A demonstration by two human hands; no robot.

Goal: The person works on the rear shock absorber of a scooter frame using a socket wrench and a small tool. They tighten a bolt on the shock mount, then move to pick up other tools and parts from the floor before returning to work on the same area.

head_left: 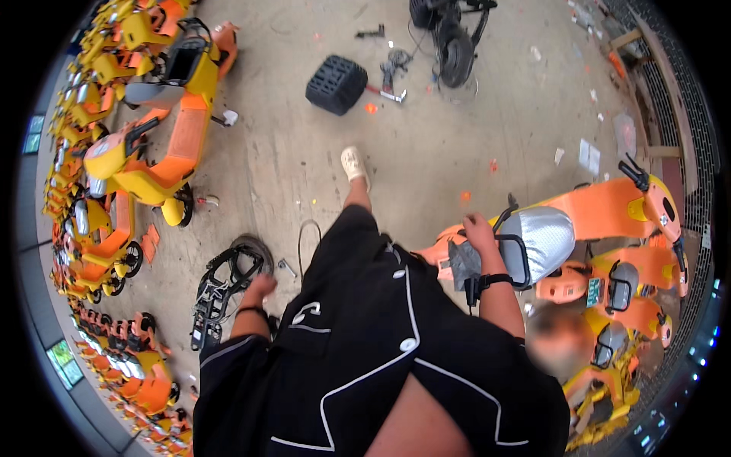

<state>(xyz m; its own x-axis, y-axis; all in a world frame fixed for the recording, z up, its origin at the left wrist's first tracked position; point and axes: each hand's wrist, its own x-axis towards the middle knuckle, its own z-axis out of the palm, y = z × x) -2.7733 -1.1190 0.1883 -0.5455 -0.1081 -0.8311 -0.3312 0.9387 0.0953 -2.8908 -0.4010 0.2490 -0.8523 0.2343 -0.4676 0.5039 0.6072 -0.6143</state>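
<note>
My left hand [263, 287] hangs low at my side, fingers loosely curled, with nothing visible in it. From this view it overlaps the edge of a black scooter frame part [217, 293] with a wheel, which lies on the floor. My right hand [478, 231] is raised on the other side, fingers bent inward; what they hold, if anything, is hidden. Below that hand is the tail of an orange scooter [601, 211] with a silver seat cover [542, 240] and a black rear rail [515, 263]. A dark grey piece [463, 263] shows beside my forearm; I cannot tell whether it touches it.
Ahead on the concrete floor are a black slatted crate [336, 84], loose black parts [396, 67] and a black wheel assembly [455, 57]. Yellow-orange scooters [183, 129] stand in rows on the left; more orange ones [632, 278] are at right. Paper scraps [589, 156] lie about.
</note>
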